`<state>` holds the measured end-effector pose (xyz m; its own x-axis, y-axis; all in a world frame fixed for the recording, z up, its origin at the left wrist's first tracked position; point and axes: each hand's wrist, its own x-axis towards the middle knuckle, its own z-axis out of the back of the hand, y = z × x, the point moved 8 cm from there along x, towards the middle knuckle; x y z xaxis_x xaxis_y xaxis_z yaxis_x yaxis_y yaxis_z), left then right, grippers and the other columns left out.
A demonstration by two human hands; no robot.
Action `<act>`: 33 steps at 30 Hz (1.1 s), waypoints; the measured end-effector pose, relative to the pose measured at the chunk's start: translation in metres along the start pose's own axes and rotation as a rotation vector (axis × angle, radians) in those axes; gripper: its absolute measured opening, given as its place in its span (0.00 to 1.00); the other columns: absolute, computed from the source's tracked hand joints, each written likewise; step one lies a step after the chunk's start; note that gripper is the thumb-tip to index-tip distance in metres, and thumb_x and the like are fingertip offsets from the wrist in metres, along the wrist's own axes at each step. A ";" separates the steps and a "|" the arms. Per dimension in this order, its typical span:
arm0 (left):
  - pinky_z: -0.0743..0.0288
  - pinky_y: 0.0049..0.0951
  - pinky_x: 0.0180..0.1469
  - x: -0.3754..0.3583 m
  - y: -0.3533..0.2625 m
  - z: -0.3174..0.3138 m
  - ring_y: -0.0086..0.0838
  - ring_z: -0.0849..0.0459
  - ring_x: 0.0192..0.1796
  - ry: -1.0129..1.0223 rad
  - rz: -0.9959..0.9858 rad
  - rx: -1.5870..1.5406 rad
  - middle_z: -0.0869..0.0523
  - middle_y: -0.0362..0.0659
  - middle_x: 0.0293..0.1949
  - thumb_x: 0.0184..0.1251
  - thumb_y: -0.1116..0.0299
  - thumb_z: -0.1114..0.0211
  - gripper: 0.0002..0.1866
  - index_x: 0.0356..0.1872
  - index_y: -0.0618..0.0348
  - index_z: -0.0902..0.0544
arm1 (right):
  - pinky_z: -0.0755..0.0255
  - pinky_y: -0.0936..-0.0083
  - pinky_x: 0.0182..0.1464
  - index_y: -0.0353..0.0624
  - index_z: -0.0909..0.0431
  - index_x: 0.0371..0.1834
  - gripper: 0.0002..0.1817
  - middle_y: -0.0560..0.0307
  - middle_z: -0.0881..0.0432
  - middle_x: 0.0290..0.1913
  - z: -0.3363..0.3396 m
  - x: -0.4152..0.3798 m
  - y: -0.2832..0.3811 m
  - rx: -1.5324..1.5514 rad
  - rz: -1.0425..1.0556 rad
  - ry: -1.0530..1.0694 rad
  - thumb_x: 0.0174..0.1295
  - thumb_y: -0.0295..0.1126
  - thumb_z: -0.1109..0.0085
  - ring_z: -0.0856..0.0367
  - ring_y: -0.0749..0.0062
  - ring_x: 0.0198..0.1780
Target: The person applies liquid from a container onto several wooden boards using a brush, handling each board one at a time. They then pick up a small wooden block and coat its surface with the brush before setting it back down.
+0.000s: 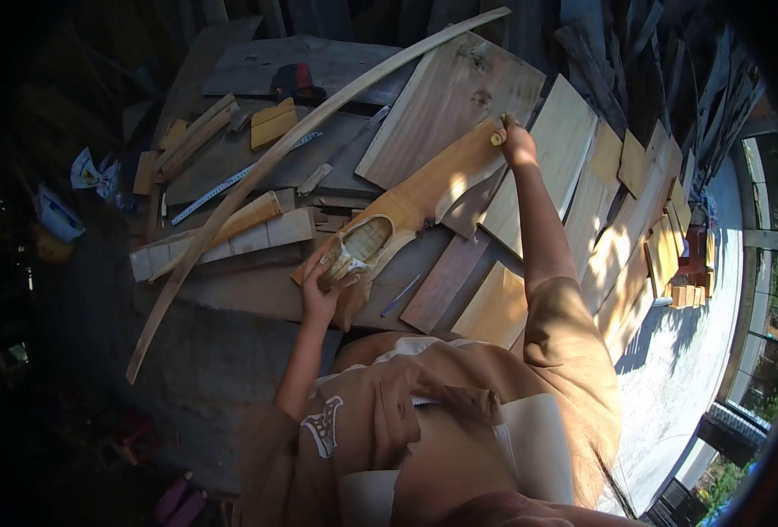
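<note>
My left hand [320, 294] is closed round the near side of a wide-mouthed, container-like thing [370, 239] with a brownish inside and a white-smeared rim. It is tilted, so its open mouth faces me. Beneath and beyond it lies a long orange-brown wooden board [433, 180] with an uneven edge. At the far end of that board, my right hand [518, 145] is closed on a small yellowish piece [498, 138]. What kind of thing this is, I cannot make out, and the fingers hide part of it.
A long curved wooden strip [319, 114] crosses the workbench. A measuring tape [231, 182], a blue pen [400, 296] and a red-and-black tool [297, 81] lie around it. Wide planks [543, 162] and small blocks [689, 296] fill the right side. Wood offcuts [231, 233] lie at left.
</note>
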<state>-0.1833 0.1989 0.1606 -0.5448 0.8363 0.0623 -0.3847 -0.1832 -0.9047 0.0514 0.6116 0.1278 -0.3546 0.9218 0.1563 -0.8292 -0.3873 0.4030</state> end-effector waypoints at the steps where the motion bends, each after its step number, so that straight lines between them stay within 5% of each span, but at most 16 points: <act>1: 0.36 0.30 0.56 -0.006 0.001 0.004 0.35 0.29 0.54 -0.013 0.006 0.003 0.29 0.50 0.53 0.48 0.72 0.32 0.23 0.45 0.71 0.27 | 0.29 0.65 0.41 0.41 0.28 0.44 0.14 0.43 0.22 0.38 -0.006 -0.007 0.008 0.004 0.012 0.006 0.57 0.34 0.55 0.24 0.50 0.40; 3: 0.36 0.31 0.56 -0.020 -0.003 0.012 0.35 0.30 0.55 -0.032 -0.053 0.048 0.29 0.50 0.54 0.47 0.74 0.32 0.22 0.44 0.70 0.27 | 0.27 0.63 0.39 0.43 0.33 0.47 0.14 0.42 0.24 0.42 -0.051 -0.035 0.029 -0.172 0.064 0.328 0.58 0.31 0.57 0.22 0.53 0.40; 5: 0.36 0.31 0.56 -0.037 0.003 0.033 0.36 0.30 0.56 -0.073 -0.065 0.035 0.30 0.50 0.54 0.46 0.76 0.32 0.21 0.42 0.70 0.27 | 0.27 0.67 0.41 0.41 0.35 0.53 0.20 0.41 0.23 0.37 -0.092 -0.077 0.065 -0.248 0.181 0.433 0.55 0.31 0.53 0.22 0.53 0.40; 9: 0.35 0.32 0.56 -0.064 -0.005 0.074 0.37 0.31 0.57 -0.207 0.066 -0.025 0.30 0.51 0.54 0.45 0.78 0.32 0.18 0.38 0.69 0.28 | 0.25 0.68 0.39 0.33 0.40 0.56 0.27 0.41 0.28 0.47 -0.121 -0.170 0.151 -0.316 0.430 0.274 0.52 0.31 0.49 0.24 0.53 0.46; 11: 0.34 0.31 0.55 -0.080 0.001 0.087 0.37 0.30 0.56 -0.257 0.039 0.059 0.30 0.51 0.54 0.46 0.78 0.32 0.16 0.36 0.69 0.28 | 0.25 0.69 0.39 0.34 0.40 0.56 0.28 0.41 0.28 0.47 -0.122 -0.208 0.190 -0.239 0.548 0.291 0.50 0.32 0.47 0.24 0.55 0.46; 13: 0.34 0.33 0.55 -0.094 0.015 0.096 0.43 0.31 0.57 -0.268 0.158 0.174 0.31 0.53 0.55 0.40 0.80 0.31 0.15 0.23 0.64 0.32 | 0.25 0.70 0.38 0.35 0.40 0.57 0.29 0.40 0.28 0.48 -0.128 -0.242 0.224 -0.157 0.642 0.394 0.50 0.32 0.47 0.22 0.57 0.43; 18: 0.34 0.33 0.54 -0.116 0.019 0.103 0.42 0.31 0.57 -0.302 0.270 0.203 0.31 0.52 0.55 0.41 0.80 0.31 0.14 0.25 0.66 0.30 | 0.27 0.67 0.39 0.37 0.34 0.53 0.23 0.43 0.24 0.45 -0.116 -0.313 0.292 0.159 0.756 0.744 0.52 0.32 0.52 0.21 0.57 0.41; 21: 0.34 0.34 0.54 -0.123 0.027 0.115 0.43 0.30 0.57 -0.364 0.288 0.167 0.31 0.52 0.56 0.42 0.79 0.31 0.14 0.26 0.66 0.29 | 0.29 0.63 0.39 0.39 0.33 0.52 0.21 0.46 0.23 0.42 -0.124 -0.313 0.288 0.380 0.574 0.940 0.53 0.31 0.52 0.22 0.56 0.40; 22: 0.34 0.34 0.54 -0.125 0.028 0.117 0.44 0.31 0.56 -0.360 0.268 0.170 0.31 0.52 0.56 0.42 0.79 0.31 0.13 0.27 0.66 0.28 | 0.30 0.67 0.41 0.41 0.33 0.53 0.20 0.44 0.23 0.40 -0.110 -0.301 0.287 0.646 0.519 0.817 0.56 0.32 0.50 0.23 0.51 0.39; 25: 0.34 0.34 0.54 -0.126 0.025 0.123 0.44 0.31 0.57 -0.285 0.273 0.266 0.31 0.52 0.56 0.42 0.78 0.31 0.13 0.26 0.67 0.29 | 0.30 0.80 0.38 0.34 0.30 0.51 0.19 0.57 0.23 0.37 -0.129 -0.261 0.232 1.003 0.066 0.805 0.60 0.36 0.48 0.27 0.79 0.38; 27: 0.34 0.35 0.54 -0.127 0.022 0.134 0.44 0.31 0.57 -0.291 0.278 0.270 0.31 0.52 0.56 0.42 0.77 0.31 0.13 0.26 0.67 0.28 | 0.30 0.83 0.31 0.35 0.30 0.52 0.19 0.58 0.22 0.35 -0.127 -0.226 0.187 1.012 0.004 0.625 0.60 0.35 0.49 0.26 0.81 0.34; 28: 0.34 0.35 0.54 -0.127 0.023 0.141 0.44 0.31 0.56 -0.291 0.281 0.275 0.31 0.52 0.57 0.42 0.77 0.30 0.14 0.27 0.67 0.28 | 0.30 0.84 0.33 0.35 0.30 0.51 0.19 0.58 0.22 0.35 -0.117 -0.211 0.165 0.957 -0.116 0.573 0.61 0.36 0.49 0.26 0.80 0.34; 30: 0.34 0.35 0.54 -0.131 0.030 0.160 0.44 0.31 0.57 -0.340 0.292 0.281 0.31 0.52 0.57 0.42 0.76 0.30 0.14 0.27 0.67 0.28 | 0.31 0.80 0.37 0.33 0.31 0.51 0.20 0.53 0.21 0.36 -0.104 -0.173 0.118 0.619 -0.036 0.328 0.61 0.36 0.50 0.24 0.77 0.35; 33: 0.34 0.33 0.54 -0.132 0.046 0.187 0.43 0.30 0.56 -0.422 0.292 0.269 0.31 0.51 0.57 0.44 0.74 0.31 0.14 0.31 0.68 0.26 | 0.30 0.71 0.41 0.45 0.28 0.50 0.17 0.47 0.22 0.40 -0.038 -0.138 0.134 0.222 0.040 0.158 0.58 0.33 0.54 0.23 0.53 0.41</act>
<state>-0.2682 -0.0168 0.1900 -0.8853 0.4634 0.0389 -0.3200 -0.5465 -0.7739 -0.0271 0.4316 0.1255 -0.4629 0.8855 0.0408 -0.7039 -0.3952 0.5902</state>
